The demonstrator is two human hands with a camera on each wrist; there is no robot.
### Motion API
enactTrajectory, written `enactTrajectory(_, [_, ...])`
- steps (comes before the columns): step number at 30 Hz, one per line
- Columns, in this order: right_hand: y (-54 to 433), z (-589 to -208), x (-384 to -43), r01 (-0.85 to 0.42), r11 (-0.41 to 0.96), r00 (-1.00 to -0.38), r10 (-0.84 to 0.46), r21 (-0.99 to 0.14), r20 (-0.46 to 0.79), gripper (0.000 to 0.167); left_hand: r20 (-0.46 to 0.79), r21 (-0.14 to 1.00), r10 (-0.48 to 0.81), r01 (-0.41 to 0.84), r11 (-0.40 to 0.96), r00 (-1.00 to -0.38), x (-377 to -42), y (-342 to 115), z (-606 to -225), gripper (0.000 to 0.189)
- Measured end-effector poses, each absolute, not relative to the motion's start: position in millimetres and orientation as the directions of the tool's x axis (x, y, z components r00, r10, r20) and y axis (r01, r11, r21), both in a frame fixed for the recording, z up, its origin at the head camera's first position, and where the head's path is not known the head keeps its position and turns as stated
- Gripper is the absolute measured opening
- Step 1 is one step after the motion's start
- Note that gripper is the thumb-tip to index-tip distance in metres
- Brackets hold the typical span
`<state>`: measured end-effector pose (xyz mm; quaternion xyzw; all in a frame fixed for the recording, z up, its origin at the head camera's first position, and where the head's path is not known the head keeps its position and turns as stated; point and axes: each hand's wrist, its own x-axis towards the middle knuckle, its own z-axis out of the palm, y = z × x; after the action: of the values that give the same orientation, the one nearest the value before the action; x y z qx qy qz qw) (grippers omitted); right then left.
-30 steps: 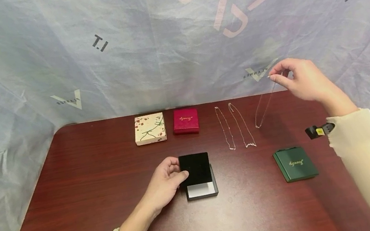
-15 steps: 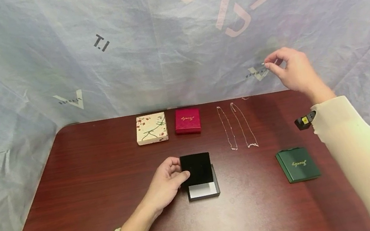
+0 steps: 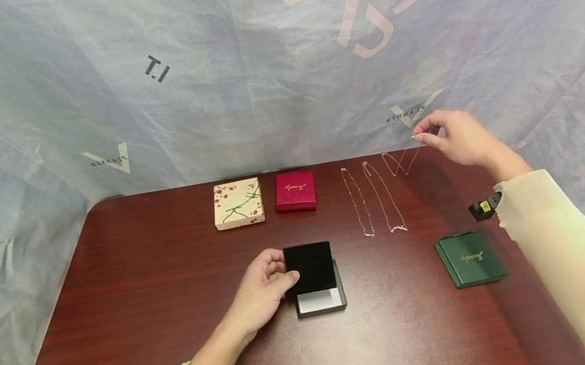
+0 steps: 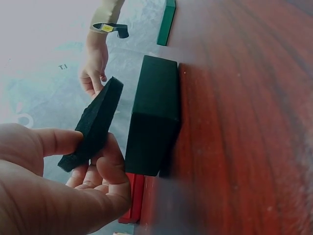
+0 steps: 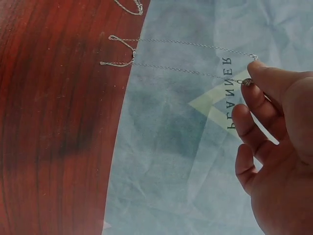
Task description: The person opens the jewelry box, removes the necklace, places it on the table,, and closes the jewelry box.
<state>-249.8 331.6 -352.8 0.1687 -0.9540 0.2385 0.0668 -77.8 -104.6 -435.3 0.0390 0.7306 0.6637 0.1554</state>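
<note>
My left hand (image 3: 265, 286) pinches a square black foam pad (image 3: 310, 267) between thumb and fingers, tilted above an open dark box base (image 3: 342, 297) with a pale bottom. In the left wrist view the pad (image 4: 95, 127) is held apart from the box's side (image 4: 154, 112). At the back right my right hand (image 3: 457, 137) pinches a thin necklace (image 3: 404, 157) by its small pendant (image 5: 247, 82). The far end of its chain (image 5: 181, 43) lies on the table near the back edge, while the rest rises to my fingertips.
Two more necklaces, one beaded (image 3: 355, 201) and one with a row of small stones (image 3: 385, 197), lie lengthwise on the table. Behind the pad stand a floral box (image 3: 237, 204) and a red box (image 3: 295, 192). A green box lid (image 3: 470, 259) lies at the right, and a cloth backdrop (image 3: 249, 72) hangs behind.
My right hand has risen and moved left, then lowered at the back. The necklace, hanging in a loop earlier, now partly lies on the table. My left hand keeps its place.
</note>
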Motion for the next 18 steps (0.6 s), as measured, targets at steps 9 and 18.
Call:
enactTrajectory(9, [334.1,-359.1,-243.9,-0.358,0.823,-0.934,-0.321,-0.44,0.16,0.018,-0.171,0.983,0.257,-0.144,0.118,-0.951,-76.3,-104.5,-432.9,0.025])
enactTrajectory(18, [337.5,-362.5,-234.0,-0.337,0.816,-0.938,-0.333,-0.469,0.095,0.015,-0.173,0.983,0.256,-0.149,0.111,-0.951,-76.8,-104.7,-432.2,0.024])
